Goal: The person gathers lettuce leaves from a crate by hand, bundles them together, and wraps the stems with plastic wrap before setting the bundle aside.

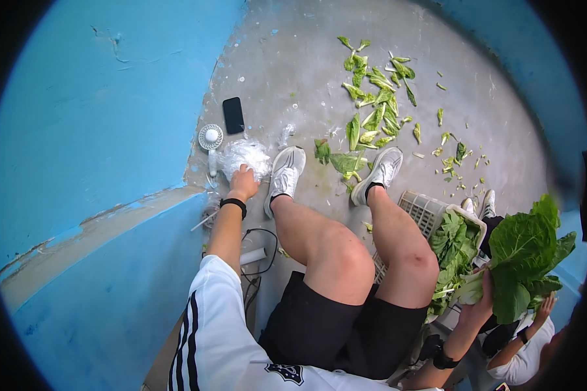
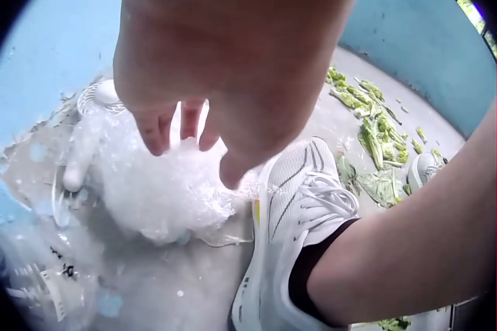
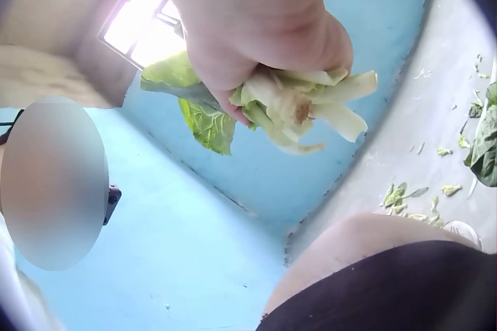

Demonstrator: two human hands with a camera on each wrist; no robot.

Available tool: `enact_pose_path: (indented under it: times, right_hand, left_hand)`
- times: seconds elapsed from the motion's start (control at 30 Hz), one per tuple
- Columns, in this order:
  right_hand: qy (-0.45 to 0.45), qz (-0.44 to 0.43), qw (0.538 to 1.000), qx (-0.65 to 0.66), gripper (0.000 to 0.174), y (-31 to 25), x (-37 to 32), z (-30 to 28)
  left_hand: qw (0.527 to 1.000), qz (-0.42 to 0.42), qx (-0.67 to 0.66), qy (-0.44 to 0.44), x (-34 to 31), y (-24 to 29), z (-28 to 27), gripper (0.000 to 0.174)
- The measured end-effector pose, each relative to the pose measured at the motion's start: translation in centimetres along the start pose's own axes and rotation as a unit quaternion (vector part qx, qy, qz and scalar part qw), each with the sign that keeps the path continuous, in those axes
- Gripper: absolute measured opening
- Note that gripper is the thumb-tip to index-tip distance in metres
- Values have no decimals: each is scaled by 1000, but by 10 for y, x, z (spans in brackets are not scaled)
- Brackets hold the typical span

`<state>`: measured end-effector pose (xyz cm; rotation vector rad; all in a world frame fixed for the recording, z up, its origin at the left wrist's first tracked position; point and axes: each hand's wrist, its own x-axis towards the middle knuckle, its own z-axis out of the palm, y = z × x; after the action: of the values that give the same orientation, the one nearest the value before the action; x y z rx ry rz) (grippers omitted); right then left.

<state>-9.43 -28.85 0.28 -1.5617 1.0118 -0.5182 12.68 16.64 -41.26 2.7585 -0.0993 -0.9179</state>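
Note:
My left hand (image 1: pixel 243 183) reaches down to a crumpled heap of clear plastic (image 1: pixel 246 155) on the floor, left of a white shoe. In the left wrist view, the fingers of this hand (image 2: pixel 221 67) are spread apart, their tips at the top of the plastic (image 2: pixel 147 191). On the other side, my right hand (image 1: pixel 477 306) holds up a bunch of leafy greens (image 1: pixel 525 257) by its base. The right wrist view has the fingers of that hand (image 3: pixel 268 32) wrapped around the pale stems (image 3: pixel 299 106), cut end showing.
A black phone (image 1: pixel 233 115) and a white handheld fan (image 1: pixel 210 138) lie by the blue wall. Loose leaves (image 1: pixel 378 114) are scattered over the floor. A crate of greens (image 1: pixel 455 244) stands beside my right leg, with another person (image 1: pixel 525 345) close behind it.

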Motion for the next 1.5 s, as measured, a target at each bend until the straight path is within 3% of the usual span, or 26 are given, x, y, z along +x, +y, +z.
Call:
enact_pose_path:
  times: [0.13,0.2,0.23,0.3,0.43,0.5,0.63,0.7,0.73,0.8,0.83,0.9,0.93,1.0,1.03,1.1,1.13,1.2,1.33,1.4,1.43,1.5]
  right_hand:
    - [-13,-5,1000,-9,25,8,6,2]
    - [-3,-10,1000,-28,24,16,9,0]
    - [-2,-9,1000,-29,24,15,9,3]
    - [1,-11,1000,-18,24,15,6,9]
    - [5,5,1000,-8,24,20,5,1]
    - [-21,-29,997,-65,19,18,2,2]
    - [-24,-31,997,-62,23,16,4,2]
    - [-17,-154,939,-306,17,22,0,-6]
    - [-13,-155,940,-304,17,23,1,-6]
    - [13,-24,999,-20,20,24,6,-1]
    - [21,-23,999,-23,20,27,6,-6]
    - [-2,-147,976,-163,39,34,8,-12]
    - [-4,-149,976,-158,39,32,9,-9]
    - [-1,-57,998,-21,42,28,7,-4]
    - [2,-55,998,-21,42,32,6,-8]
    - [-27,-198,961,-191,42,40,10,-14]
    - [-26,-198,962,-189,42,40,10,-13]
    - [-20,-127,989,-76,42,37,9,-8]
    - [-42,-172,969,-172,41,32,6,-11]
    - [-27,-66,997,-26,41,26,5,-2]
    - [-26,-64,997,-27,41,28,5,-6]
    - [-51,-195,963,-180,41,35,8,-13]
  left_hand:
    - [995,40,-34,81,5,-18,-1,22]
    - [968,93,-129,192,-1,-19,-16,13]
    - [969,93,-129,190,-5,-17,-25,13]
    - [934,79,-258,234,-13,-13,-43,9]
    - [919,103,-263,275,-33,-5,-74,8]
    - [913,139,-167,345,-44,-1,-86,9]
    - [900,68,-278,328,-54,-5,-88,10]
    - [919,115,-214,311,-60,-14,-85,13]
    - [918,120,-214,313,-65,-12,-88,13]
    - [882,102,-226,400,-66,-3,-96,13]
    - [884,108,-228,394,-64,-2,-96,13]
    - [899,139,-308,279,-69,-5,-105,12]
    - [898,139,-306,283,-74,-1,-112,12]
    - [854,110,-260,437,-81,9,-124,13]
    - [855,112,-259,435,-81,4,-121,13]
    - [900,68,-361,234,-80,-6,-123,13]
    - [900,68,-360,235,-85,-4,-126,13]
    - [849,148,-211,461,-95,3,-135,13]
    - [878,134,-267,373,-103,-1,-135,12]
    - [822,128,-243,499,-108,5,-142,13]
    - [823,128,-243,497,-110,5,-144,13]
    - [874,100,-251,405,-116,2,-148,13]
